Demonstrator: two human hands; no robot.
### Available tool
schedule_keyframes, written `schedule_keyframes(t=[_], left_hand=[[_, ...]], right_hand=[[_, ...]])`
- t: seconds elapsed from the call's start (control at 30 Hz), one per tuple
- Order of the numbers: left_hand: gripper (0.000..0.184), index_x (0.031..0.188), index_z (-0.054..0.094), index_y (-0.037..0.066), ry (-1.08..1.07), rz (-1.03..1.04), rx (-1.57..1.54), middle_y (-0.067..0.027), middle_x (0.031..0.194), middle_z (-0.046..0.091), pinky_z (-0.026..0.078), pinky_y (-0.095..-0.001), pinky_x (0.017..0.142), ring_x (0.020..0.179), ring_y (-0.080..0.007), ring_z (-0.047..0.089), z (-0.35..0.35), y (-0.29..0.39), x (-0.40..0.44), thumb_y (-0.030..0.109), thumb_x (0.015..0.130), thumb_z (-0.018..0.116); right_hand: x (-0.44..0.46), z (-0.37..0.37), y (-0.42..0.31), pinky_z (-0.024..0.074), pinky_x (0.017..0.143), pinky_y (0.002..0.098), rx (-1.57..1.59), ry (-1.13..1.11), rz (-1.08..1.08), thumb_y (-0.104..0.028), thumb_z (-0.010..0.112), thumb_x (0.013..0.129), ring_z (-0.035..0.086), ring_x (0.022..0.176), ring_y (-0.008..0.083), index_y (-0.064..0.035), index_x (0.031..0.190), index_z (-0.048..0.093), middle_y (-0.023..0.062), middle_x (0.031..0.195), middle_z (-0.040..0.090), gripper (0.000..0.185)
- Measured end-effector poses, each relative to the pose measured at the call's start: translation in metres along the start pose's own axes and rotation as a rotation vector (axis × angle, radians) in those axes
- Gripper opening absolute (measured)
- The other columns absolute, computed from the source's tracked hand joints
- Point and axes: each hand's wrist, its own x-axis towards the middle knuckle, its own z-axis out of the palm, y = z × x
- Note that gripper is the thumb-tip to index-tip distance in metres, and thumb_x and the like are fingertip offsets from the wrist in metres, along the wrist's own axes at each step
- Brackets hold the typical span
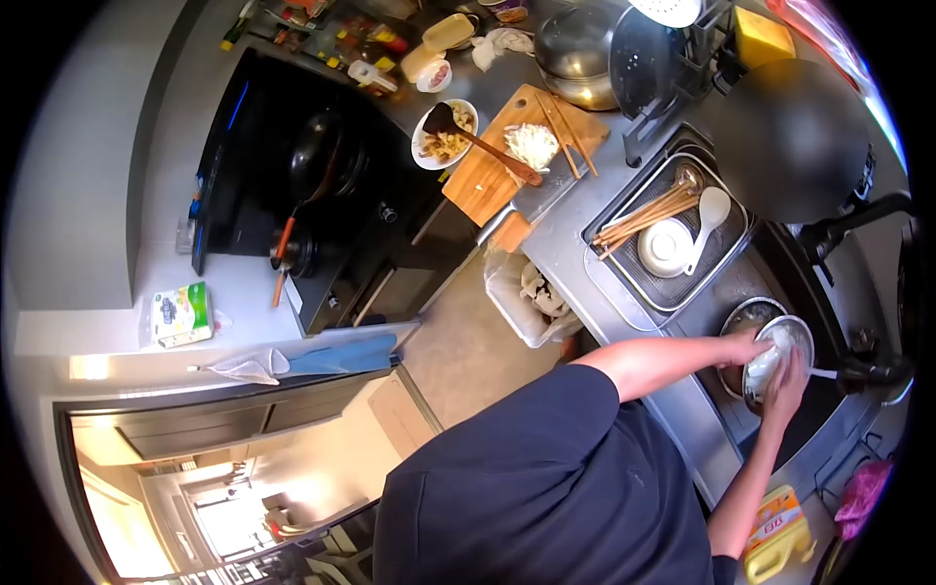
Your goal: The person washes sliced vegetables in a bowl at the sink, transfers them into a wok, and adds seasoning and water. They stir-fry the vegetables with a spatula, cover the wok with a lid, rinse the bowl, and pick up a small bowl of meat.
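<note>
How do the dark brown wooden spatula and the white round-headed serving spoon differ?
The dark brown wooden spatula has its head in a white bowl, its handle over a light wooden board; the white round-headed serving spoon lies in the drying rack. The spatula looks longer, the spoon shorter. Both are unheld.

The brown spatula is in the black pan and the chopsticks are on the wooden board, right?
The spatula isn't there: the head view shows its wide end in the white bowl of food. The chopsticks are on the wooden board, as you said.
</note>
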Motion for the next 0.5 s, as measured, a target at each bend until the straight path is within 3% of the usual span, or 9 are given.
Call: schedule_keyframes(t=[0.07, 0.1, 0.17, 0.27, 0.37, 0.4, 0.43, 0.47, 0.5], left_hand=[[0.056, 0.145, 0.045, 0.008, 0.029, -0.09, 0.021, -0.0168, 0.132, 0.061, 0.048, -0.0404, 0.099, 0.118, -0.0268, 0.061, -0.005, 0.019, -0.011, 0.04, 0.101, 0.055], [0.055, 0.145, 0.045, 0.009, 0.017, -0.146, -0.024, -0.0166, 0.132, 0.061, 0.049, -0.0412, 0.098, 0.117, -0.0271, 0.061, -0.011, 0.049, -0.027, 0.04, 0.1, 0.055], [0.056, 0.146, 0.044, 0.011, 0.013, -0.156, -0.045, -0.0162, 0.131, 0.061, 0.052, -0.0425, 0.093, 0.116, -0.0273, 0.062, -0.02, 0.04, -0.022, 0.041, 0.1, 0.054], [0.056, 0.147, 0.042, 0.011, -0.02, -0.185, -0.075, -0.0155, 0.13, 0.062, 0.057, -0.0447, 0.085, 0.113, -0.0273, 0.064, -0.022, 0.045, -0.026, 0.042, 0.101, 0.053], [0.057, 0.146, 0.042, 0.011, -0.046, -0.136, -0.127, -0.0149, 0.128, 0.062, 0.059, -0.0456, 0.079, 0.112, -0.0269, 0.064, -0.016, 0.032, -0.019, 0.043, 0.101, 0.052], [0.057, 0.146, 0.042, 0.011, -0.055, -0.104, -0.149, -0.0148, 0.127, 0.063, 0.059, -0.0456, 0.077, 0.112, -0.0267, 0.064, -0.013, 0.025, -0.014, 0.044, 0.101, 0.052], [0.058, 0.145, 0.042, 0.009, -0.019, -0.225, -0.094, -0.0136, 0.125, 0.063, 0.058, -0.0453, 0.075, 0.103, -0.0263, 0.065, -0.01, 0.03, -0.009, 0.046, 0.101, 0.053], [0.056, 0.137, 0.052, 0.008, -0.028, -0.331, 0.008, -0.0131, 0.116, 0.066, 0.056, -0.0427, 0.067, 0.093, -0.025, 0.065, -0.011, 0.023, -0.004, 0.049, 0.099, 0.055], [0.053, 0.126, 0.062, 0.007, -0.147, -0.031, -0.235, -0.0113, 0.106, 0.068, 0.054, -0.0405, 0.063, 0.085, -0.0221, 0.064, 0.007, -0.063, 0.037, 0.052, 0.099, 0.054]], right_hand=[[-0.022, -0.031, -0.032, 0.0436, 0.1, 0.0443, -0.057, 0.172, 0.138, -0.025, 0.056, 0.101, 0.058, 0.113, 0.0377, -0.0016, 0.13, 0.059, 0.0217, 0.124, 0.062, 0.038], [-0.038, -0.026, -0.022, 0.0448, 0.095, 0.0447, -0.075, 0.298, 0.163, -0.027, 0.058, 0.101, 0.06, 0.103, 0.0324, 0.0021, 0.124, 0.06, 0.0191, 0.115, 0.063, 0.038], [-0.06, -0.001, -0.019, 0.048, 0.086, 0.0411, 0.188, 0.336, 0.768, -0.031, 0.06, 0.1, 0.062, 0.098, 0.0254, -0.0004, 0.124, 0.059, 0.0125, 0.114, 0.065, 0.038], [-0.081, 0.021, 0.009, 0.0492, 0.076, 0.0329, 1.498, 0.065, 1.261, -0.032, 0.063, 0.099, 0.062, 0.092, 0.0193, -0.0045, 0.125, 0.058, 0.0071, 0.113, 0.065, 0.038], [-0.092, 0.043, 0.014, 0.0468, 0.068, 0.0257, 1.634, 0.107, 1.129, -0.034, 0.063, 0.098, 0.062, 0.087, 0.0179, -0.008, 0.132, 0.054, 0.0061, 0.117, 0.064, 0.044], [-0.092, 0.045, 0.021, 0.0529, 0.076, 0.0291, 1.558, 0.052, 1.088, -0.031, 0.056, 0.102, 0.064, 0.097, 0.0213, -0.0017, 0.137, 0.05, 0.011, 0.125, 0.062, 0.046], [-0.086, 0.045, 0.021, 0.0541, 0.083, 0.0335, 1.575, 0.065, 1.138, -0.026, 0.053, 0.102, 0.064, 0.104, 0.0244, 0.0018, 0.138, 0.048, 0.0139, 0.129, 0.06, 0.046], [-0.077, 0.037, 0.013, 0.0553, 0.089, 0.0378, 1.579, 0.102, 1.198, -0.022, 0.05, 0.103, 0.063, 0.111, 0.0275, 0.0053, 0.139, 0.046, 0.0169, 0.132, 0.059, 0.046], [-0.074, 0.012, -0.01, 0.0513, 0.101, 0.0451, 1.614, 0.16, 1.198, -0.013, 0.048, 0.1, 0.059, 0.122, 0.0313, 0.011, 0.136, 0.046, 0.0213, 0.136, 0.056, 0.043]])
